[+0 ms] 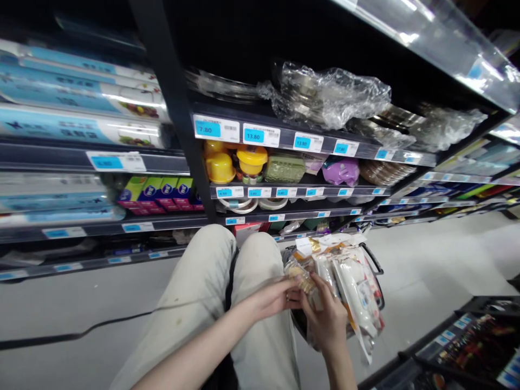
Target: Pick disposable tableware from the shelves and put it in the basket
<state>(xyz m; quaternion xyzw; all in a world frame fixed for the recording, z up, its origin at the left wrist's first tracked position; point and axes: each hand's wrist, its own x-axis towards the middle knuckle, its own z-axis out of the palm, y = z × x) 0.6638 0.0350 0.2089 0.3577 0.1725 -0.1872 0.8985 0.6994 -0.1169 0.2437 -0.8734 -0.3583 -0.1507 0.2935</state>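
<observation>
My left hand [278, 296], with a ring on one finger, closes on the lower left side of a small clear-wrapped tan package [301, 277]. From the right, my right hand [327, 313] grips the same package with bent fingers. What exactly the package contains is too small to tell. Both hands are above the near side of a shopping basket, whose dark handle [372, 259] shows at the right. Large white and orange plastic packs [357, 290] fill the basket and hide most of its rim.
My knees [260, 260] are bent right beside the basket. Ahead stands a shelf [284, 192] with yellow containers [252, 160], a purple item [341, 172] and plastic-wrapped metalware [325, 97]. Film rolls [81, 127] lie on the left. A dark strap [81, 333] crosses the left side.
</observation>
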